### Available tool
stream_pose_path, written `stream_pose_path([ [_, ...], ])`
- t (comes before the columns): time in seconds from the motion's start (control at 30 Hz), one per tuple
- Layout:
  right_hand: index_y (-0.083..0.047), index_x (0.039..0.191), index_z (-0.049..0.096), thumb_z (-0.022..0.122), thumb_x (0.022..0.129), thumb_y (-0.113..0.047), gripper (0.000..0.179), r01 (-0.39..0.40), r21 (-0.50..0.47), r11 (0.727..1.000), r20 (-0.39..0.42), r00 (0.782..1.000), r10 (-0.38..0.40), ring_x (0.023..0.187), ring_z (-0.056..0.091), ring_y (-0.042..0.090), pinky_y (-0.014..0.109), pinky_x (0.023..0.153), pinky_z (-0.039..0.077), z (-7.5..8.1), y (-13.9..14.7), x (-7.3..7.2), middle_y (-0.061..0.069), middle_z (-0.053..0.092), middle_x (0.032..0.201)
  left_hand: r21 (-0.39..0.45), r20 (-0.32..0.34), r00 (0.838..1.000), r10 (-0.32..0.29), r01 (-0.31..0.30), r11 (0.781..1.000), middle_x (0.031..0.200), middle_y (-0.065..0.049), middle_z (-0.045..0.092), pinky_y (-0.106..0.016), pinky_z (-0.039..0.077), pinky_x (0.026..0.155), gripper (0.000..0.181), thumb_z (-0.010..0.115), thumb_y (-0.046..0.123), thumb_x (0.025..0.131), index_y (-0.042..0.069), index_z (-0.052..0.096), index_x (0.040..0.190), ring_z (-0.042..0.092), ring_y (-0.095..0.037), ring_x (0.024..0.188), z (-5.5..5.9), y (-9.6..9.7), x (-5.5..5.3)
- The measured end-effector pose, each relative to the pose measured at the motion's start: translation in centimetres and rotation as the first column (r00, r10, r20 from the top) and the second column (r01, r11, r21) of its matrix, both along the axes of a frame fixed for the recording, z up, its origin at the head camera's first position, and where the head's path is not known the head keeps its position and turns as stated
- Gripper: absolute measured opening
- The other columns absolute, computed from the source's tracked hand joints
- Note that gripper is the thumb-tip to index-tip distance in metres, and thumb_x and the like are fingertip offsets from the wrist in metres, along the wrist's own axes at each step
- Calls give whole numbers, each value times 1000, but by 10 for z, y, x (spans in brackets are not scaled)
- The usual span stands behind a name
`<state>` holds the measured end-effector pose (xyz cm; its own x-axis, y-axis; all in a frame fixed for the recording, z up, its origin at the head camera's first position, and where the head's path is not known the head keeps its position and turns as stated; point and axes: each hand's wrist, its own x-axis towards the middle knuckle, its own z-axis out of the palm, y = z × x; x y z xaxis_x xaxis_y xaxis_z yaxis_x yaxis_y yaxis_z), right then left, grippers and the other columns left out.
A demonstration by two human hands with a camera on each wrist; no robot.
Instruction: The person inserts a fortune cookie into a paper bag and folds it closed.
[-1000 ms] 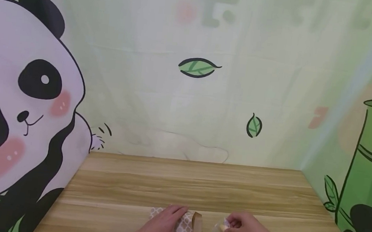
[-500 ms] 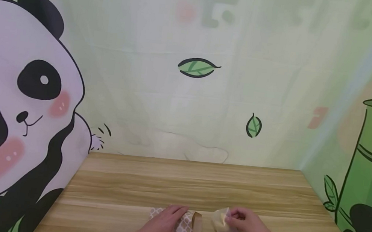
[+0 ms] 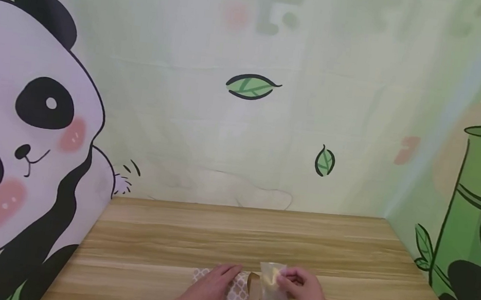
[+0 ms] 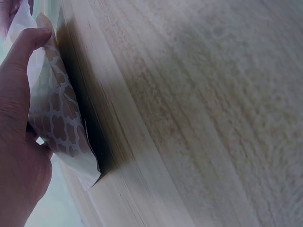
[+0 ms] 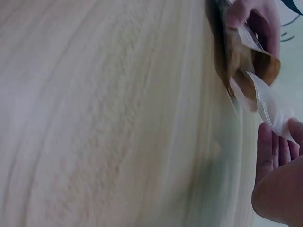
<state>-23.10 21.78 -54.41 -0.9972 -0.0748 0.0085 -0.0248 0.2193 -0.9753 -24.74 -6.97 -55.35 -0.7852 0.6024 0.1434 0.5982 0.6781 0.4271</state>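
A small brown paper box (image 3: 237,297) with a white lattice pattern lies on the table, its open end facing right. My left hand (image 3: 210,291) grips it from the left, thumb along the near side and fingers over the far side. In my right hand (image 3: 304,289), thumb and fingers pinch a small clear plastic bag (image 3: 273,297) with something pale yellow inside. The bag's left edge is right at the box's open flaps. In the right wrist view, the bag (image 5: 269,101) reaches to the mouth of the box (image 5: 241,59), which gapes between brown flaps.
The wooden table (image 3: 231,237) runs back to a pale green cloth backdrop (image 3: 182,114) printed with leaves. Printed cloth also stands at both sides, with a panda (image 3: 68,68) on the left and bamboo (image 3: 478,194) on the right.
My right hand has moved left with the plastic bag, which has swung from slanted to nearly upright and come up to the box's opening. My left hand and the box stay put.
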Motion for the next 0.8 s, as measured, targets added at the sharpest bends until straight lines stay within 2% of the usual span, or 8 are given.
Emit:
stream_pose_path([
  [0.1,9,108,71,79,95,-8,23,36,47,998,3,999,-36,80,66,13,23,70,59,-3,-10,2,8,72,91,6,1,1000,10,-10,1000,151,-8,57,-43,51,112,110,90,57,68,8,49,158,55,-26,138,1,0,1],
  [0.17,7,106,72,80,95,-9,21,34,76,997,1,999,-34,80,65,12,21,70,57,-5,-14,3,6,72,91,7,-3,1000,15,-15,1000,151,-8,57,-43,51,112,111,90,57,68,7,49,158,55,-26,137,1,1,1],
  [0.27,7,104,72,80,95,-7,19,-10,93,996,-12,1000,11,78,63,10,20,67,54,-7,-17,6,7,72,89,13,-9,1000,20,-20,1000,151,-9,57,-42,52,112,112,90,58,68,7,49,158,55,-26,137,0,2,1],
  [0.47,10,102,70,78,96,-4,17,-93,43,995,-13,996,93,72,62,6,18,63,52,-9,-17,10,8,71,85,15,-16,1000,25,-24,1000,151,-10,56,-44,52,111,113,90,59,68,7,47,159,56,-27,136,-3,2,1],
  [0.63,10,100,69,76,97,-4,16,-156,74,985,-28,987,158,71,64,6,20,62,54,-12,-17,8,10,73,86,18,17,1000,23,-23,1000,153,-8,54,-45,52,111,115,91,57,68,8,45,161,55,-26,137,-4,2,2],
  [0.8,9,103,71,77,97,-7,18,-116,113,987,-23,993,120,76,64,9,20,65,55,-13,-21,1,7,73,88,22,13,1000,7,-8,1000,153,-8,54,-42,53,110,113,90,57,69,6,46,160,55,-25,137,-3,1,3],
])
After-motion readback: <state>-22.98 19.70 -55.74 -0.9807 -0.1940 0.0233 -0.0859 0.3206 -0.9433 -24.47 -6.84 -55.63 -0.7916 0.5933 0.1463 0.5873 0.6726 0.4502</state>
